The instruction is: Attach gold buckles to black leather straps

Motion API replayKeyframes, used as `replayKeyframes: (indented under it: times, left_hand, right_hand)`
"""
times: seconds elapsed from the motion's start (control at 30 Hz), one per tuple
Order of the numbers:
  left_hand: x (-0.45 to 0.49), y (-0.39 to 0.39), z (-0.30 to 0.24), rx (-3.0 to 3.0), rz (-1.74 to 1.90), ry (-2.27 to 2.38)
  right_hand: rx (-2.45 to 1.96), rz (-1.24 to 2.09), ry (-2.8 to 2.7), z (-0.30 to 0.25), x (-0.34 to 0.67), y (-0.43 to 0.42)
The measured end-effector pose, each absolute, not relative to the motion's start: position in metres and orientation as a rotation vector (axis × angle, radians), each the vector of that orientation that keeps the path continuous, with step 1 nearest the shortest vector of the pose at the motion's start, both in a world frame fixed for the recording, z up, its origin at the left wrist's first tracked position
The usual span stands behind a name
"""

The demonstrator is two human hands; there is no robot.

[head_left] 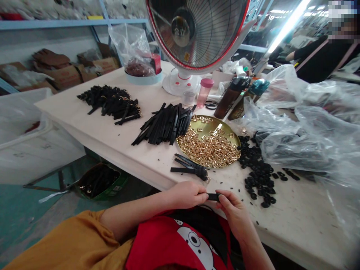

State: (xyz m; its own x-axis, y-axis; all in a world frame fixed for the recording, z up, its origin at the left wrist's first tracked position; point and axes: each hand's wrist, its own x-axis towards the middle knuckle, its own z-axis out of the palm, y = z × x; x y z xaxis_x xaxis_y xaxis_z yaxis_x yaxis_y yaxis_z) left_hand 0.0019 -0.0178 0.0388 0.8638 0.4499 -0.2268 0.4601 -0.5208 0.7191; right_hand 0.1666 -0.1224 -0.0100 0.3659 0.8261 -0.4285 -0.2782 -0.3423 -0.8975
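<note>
A short black strap [213,197] is stretched level between my two hands at the table's front edge. My left hand [187,194] pinches one end of it, and my right hand [231,204] pinches the other. Just beyond my left hand lies a small bunch of black straps [187,167] with a bit of gold metal at its near end. Behind it a round gold tray [208,126] holds a heap of small gold buckles [215,149]. To the right, small black loops [260,178] are strewn in a pile.
Loose black straps [165,125] lie left of the tray, with a pile of buckled straps [109,101] farther off. A fan heater [182,84], a pink-capped bottle [205,92] and dark bottles [231,97] stand behind. Plastic bags [303,138] cover the right side. A person [326,56] is at back right.
</note>
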Motion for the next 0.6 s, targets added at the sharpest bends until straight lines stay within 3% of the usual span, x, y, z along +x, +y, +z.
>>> replayKeyframes:
  times: [0.27,0.6]
  left_hand:
    - [0.01,-0.031,0.027,2.276,0.072,0.771]
    - [0.004,-0.028,0.035,1.98,-0.022,0.611]
  right_hand:
    - [-1.637,1.038,-0.663,-0.004,0.162,-0.127]
    - [-1.448,1.235,-0.356,-0.02,0.154,-0.126]
